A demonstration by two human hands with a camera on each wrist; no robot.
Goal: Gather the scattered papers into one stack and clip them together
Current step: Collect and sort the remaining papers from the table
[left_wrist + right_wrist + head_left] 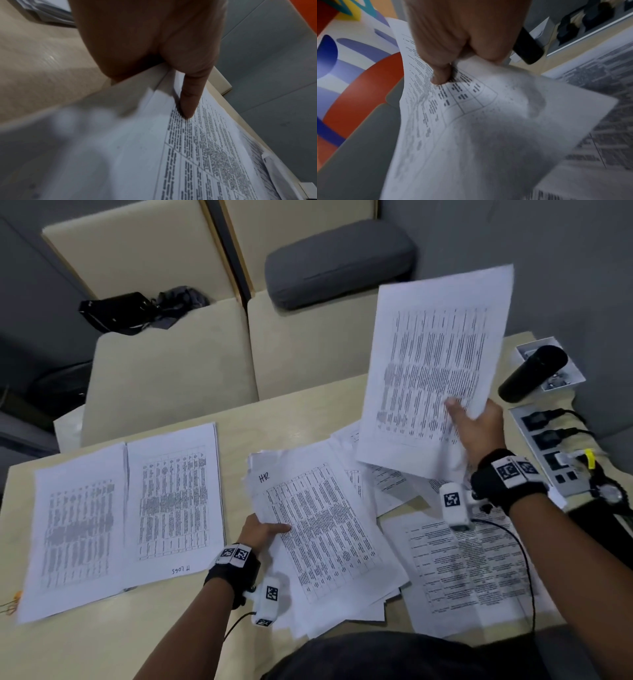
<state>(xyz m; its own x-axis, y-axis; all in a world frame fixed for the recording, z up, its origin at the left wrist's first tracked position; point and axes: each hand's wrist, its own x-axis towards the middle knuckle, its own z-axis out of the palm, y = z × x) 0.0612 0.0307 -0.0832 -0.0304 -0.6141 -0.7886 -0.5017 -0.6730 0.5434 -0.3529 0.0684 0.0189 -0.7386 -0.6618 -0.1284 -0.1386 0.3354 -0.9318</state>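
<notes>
My right hand [474,428] pinches a printed sheet [435,364] by its lower right corner and holds it up, tilted, above the table's right side; the thumb [441,75] presses on the sheet's printed face [488,135]. My left hand [262,534] grips the left edge of a loose stack marked "HR" [329,525] in the middle, thumb [188,102] on top of the stack [205,155]. More loose sheets [387,487] lie fanned under and to the right of it. Two sheets [126,515] lie side by side at the left.
A black cylinder [531,373] lies against a small white box [568,364] at the table's far right. A power strip [548,446] with plugs and cables runs along the right edge. Cream seats with a grey cushion [339,261] and a black bag [116,311] stand beyond the table.
</notes>
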